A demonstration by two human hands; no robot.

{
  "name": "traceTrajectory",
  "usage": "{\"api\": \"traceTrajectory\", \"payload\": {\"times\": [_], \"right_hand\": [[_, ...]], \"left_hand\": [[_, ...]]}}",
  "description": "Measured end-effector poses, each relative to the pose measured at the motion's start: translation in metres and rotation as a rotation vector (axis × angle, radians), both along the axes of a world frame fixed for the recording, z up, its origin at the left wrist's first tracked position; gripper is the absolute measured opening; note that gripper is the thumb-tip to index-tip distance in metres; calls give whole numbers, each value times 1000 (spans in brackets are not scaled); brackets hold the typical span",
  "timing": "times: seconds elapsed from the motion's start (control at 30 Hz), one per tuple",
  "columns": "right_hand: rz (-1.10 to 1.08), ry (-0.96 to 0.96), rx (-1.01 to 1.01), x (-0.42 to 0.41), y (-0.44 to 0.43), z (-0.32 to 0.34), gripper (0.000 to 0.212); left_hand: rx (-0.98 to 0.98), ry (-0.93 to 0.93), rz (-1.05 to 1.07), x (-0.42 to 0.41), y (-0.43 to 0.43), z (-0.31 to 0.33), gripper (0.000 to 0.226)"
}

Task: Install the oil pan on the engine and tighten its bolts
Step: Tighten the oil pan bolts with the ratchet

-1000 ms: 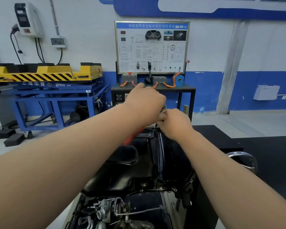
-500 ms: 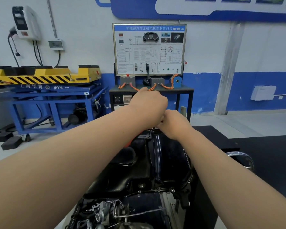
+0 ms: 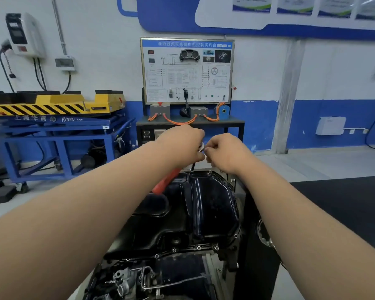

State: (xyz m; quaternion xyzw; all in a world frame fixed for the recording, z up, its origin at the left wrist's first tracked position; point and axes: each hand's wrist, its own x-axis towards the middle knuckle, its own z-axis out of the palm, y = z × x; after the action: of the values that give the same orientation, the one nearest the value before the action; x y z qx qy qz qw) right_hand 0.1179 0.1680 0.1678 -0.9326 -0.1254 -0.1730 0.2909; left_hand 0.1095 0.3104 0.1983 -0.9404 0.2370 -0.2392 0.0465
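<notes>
The black oil pan [image 3: 204,208] lies on the upturned engine [image 3: 152,276], with several bolts along its near flange [image 3: 198,247]. A ratchet wrench with an orange-red handle [image 3: 167,180] stands over the pan's far edge, its dark extension [image 3: 192,166] reaching down to a bolt there. My left hand [image 3: 182,144] grips the wrench near its head. My right hand [image 3: 223,152] pinches the shiny ratchet head [image 3: 201,146] from the right. Both hands sit close together above the far rim.
A black training bench with a wiring panel [image 3: 187,70] stands just behind the engine. At left is a blue lift stand carrying a yellow striped unit [image 3: 52,105]. A chrome ring [image 3: 263,232] shows beside my right forearm. Grey floor and a black mat [image 3: 342,202] lie to the right.
My hands stayed joined on the wrench head over the far rim. The handle's orange part shows more under my left forearm, and the view has tilted slightly.
</notes>
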Motion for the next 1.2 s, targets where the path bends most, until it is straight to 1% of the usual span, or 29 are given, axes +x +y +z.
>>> {"api": "traceTrajectory", "payload": {"times": [0.07, 0.17, 0.2, 0.23, 0.27, 0.3, 0.33, 0.37, 0.4, 0.47, 0.5, 0.53, 0.57, 0.6, 0.63, 0.67, 0.7, 0.73, 0.8, 0.87, 0.93, 1.03, 1.2], "right_hand": [[39, 31, 43, -10, 4, 6, 25], [128, 121, 94, -22, 8, 13, 13], [130, 132, 46, -25, 10, 15, 28], [114, 124, -33, -26, 12, 15, 49], [76, 90, -123, -27, 15, 14, 65], [29, 25, -202, -25, 17, 13, 69], [-14, -38, -257, -23, 20, 13, 64], [-46, -88, -298, -20, 21, 13, 54], [-60, -107, -326, -19, 21, 15, 45], [-59, -101, -359, -19, 20, 18, 38], [-59, -108, -379, -19, 18, 20, 36], [-60, -125, -396, -20, 16, 21, 33], [-62, -146, -395, -21, 13, 23, 31], [-53, -163, -374, -22, 9, 25, 29], [-42, -179, -351, -24, 5, 27, 26], [-35, -197, -336, -25, 0, 30, 25], [-34, -216, -334, -26, -3, 33, 25], [-39, -232, -338, -26, -7, 36, 27], [-58, -244, -331, -26, -13, 39, 31], [-76, -223, -289, -23, -18, 40, 33], [-92, -204, -253, -20, -23, 39, 31], [-111, -192, -241, -17, -27, 40, 24], [-101, -172, -225, -15, -25, 42, 23]], "left_hand": [[-247, 140, 62, -1, 3, -3, 34], [-699, 359, 41, 3, 6, -13, 26], [-857, 420, 16, 5, 6, -16, 25], [-990, 463, -6, 7, 5, -19, 25], [-1097, 495, -26, 9, 4, -22, 27], [-1177, 528, -43, 10, 3, -25, 28], [-1230, 564, -61, 12, 1, -26, 29], [-1265, 595, -88, 13, 0, -27, 31], [-1291, 614, -114, 15, 0, -28, 32], [-1301, 571, -123, 21, 4, -33, 30], [-1253, 491, -106, 25, 8, -38, 28], [-1140, 384, -76, 28, 15, -45, 25], [-966, 297, -50, 31, 21, -52, 25], [-784, 260, -33, 32, 24, -59, 31], [-647, 266, -27, 35, 25, -67, 39], [-575, 286, -29, 39, 22, -73, 44], [-554, 289, -40, 43, 16, -78, 45], [-559, 266, -60, 46, 8, -79, 41], [-563, 170, -110, 54, -10, -79, 29], [-534, 106, -162, 60, -23, -79, 26], [-524, 123, -203, 67, -29, -81, 25], [-581, 185, -235, 74, -30, -84, 20], [-594, 161, -243, 79, -29, -84, 23]]}}
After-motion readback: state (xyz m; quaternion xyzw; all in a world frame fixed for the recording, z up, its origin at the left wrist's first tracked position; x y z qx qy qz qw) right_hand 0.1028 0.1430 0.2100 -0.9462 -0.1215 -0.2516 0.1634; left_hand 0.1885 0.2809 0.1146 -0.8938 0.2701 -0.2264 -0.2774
